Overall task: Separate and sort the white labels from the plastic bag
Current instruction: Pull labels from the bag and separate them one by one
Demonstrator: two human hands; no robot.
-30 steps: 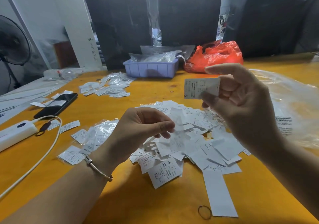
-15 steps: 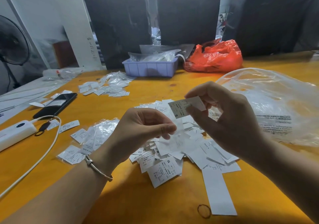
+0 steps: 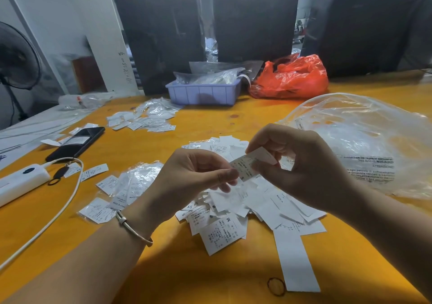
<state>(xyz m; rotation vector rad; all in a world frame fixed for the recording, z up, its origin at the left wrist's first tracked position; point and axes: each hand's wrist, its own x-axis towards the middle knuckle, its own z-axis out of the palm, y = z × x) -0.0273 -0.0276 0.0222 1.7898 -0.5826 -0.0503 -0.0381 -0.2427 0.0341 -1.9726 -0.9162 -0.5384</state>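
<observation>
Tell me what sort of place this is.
Probably a garment packing or warehouse workroom: a heap of white printed size labels on an orange wooden table, a lilac plastic bin of bagged stock, and tall black plastic-wrapped bales behind.

table (image 3: 149, 278) orange | label pile (image 3: 236, 221) | clear bag (image 3: 364, 140) | phone (image 3: 76, 143)

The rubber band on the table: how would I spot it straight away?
Start at the big heap of white labels in the middle of the orange table. Follow the long blank strip pointing toward the near edge. The rubber band lies just left of its end: a thin dark ring, the only round thing there.
</observation>
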